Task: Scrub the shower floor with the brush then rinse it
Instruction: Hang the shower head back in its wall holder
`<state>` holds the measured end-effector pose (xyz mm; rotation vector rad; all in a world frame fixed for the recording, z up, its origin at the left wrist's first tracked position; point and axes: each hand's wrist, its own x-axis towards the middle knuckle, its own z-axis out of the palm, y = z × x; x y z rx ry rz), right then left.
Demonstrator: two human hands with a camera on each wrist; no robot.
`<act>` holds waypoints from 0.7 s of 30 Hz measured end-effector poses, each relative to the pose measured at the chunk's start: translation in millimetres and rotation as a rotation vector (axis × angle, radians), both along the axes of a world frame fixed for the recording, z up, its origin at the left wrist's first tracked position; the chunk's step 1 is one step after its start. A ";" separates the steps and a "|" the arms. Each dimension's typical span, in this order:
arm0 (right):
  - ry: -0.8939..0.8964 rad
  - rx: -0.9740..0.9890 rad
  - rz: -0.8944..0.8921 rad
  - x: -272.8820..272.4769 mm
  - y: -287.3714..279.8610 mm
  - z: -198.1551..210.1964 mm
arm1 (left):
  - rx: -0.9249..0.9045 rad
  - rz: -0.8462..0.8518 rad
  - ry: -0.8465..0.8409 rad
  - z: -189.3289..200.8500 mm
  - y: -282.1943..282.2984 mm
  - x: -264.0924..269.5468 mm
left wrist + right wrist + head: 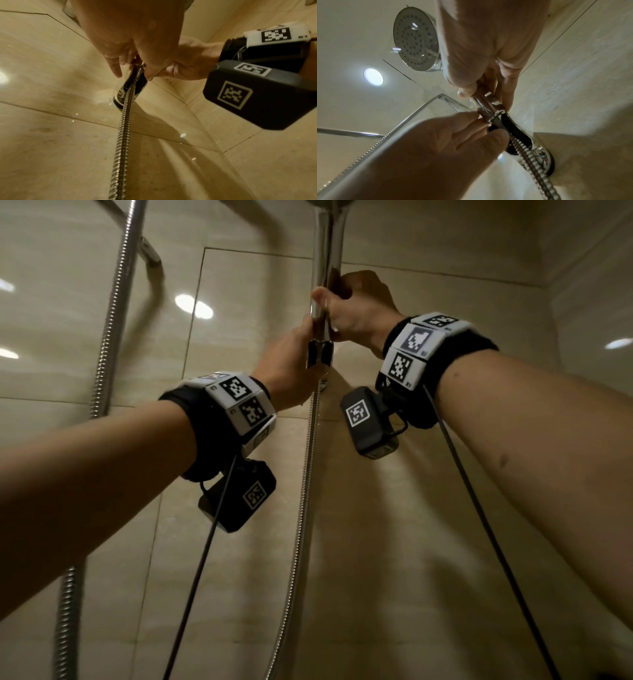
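Observation:
The chrome hand shower handle (325, 251) stands upright at the black-lined wall holder (320, 354) on the beige tiled wall. My right hand (346, 302) grips the handle just above the holder. Just below it, my left hand (298, 354) pinches the handle's lower end where the metal hose (305, 491) joins. The right wrist view shows the round shower head (415, 44) above my right hand (488, 54), and my left hand (462, 135) beside the holder (522, 135). No brush or shower floor is in view.
A second ribbed metal hose (109, 337) hangs along the wall at the left, fixed by a chrome bracket (150, 251). A chrome rail (347, 133) runs at the left, a ceiling light (373, 76) glows above. A wall corner lies at the right.

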<state>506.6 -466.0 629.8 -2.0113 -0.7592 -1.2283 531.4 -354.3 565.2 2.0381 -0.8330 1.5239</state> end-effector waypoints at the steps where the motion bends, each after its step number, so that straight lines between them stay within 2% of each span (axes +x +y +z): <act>1: 0.026 0.003 0.008 -2.3 1.3 -1.1 | 0.003 -0.006 0.005 -0.8 0.9 -1.6; 8: 0.026 0.004 0.009 6.6 -1.8 2.2 | 0.022 0.035 0.011 -2.5 9.5 -0.1; 14: -0.243 0.055 -0.118 18.6 -2.1 -5.5 | 0.040 0.072 0.041 -9.9 5.4 2.3; 17: -0.237 0.034 -0.216 12.8 -5.1 -7.0 | 0.052 0.121 0.046 -6.3 3.2 0.4; 21: -0.173 0.047 -0.176 14.7 -3.0 -8.6 | 0.045 0.131 0.026 -2.5 -0.3 -3.4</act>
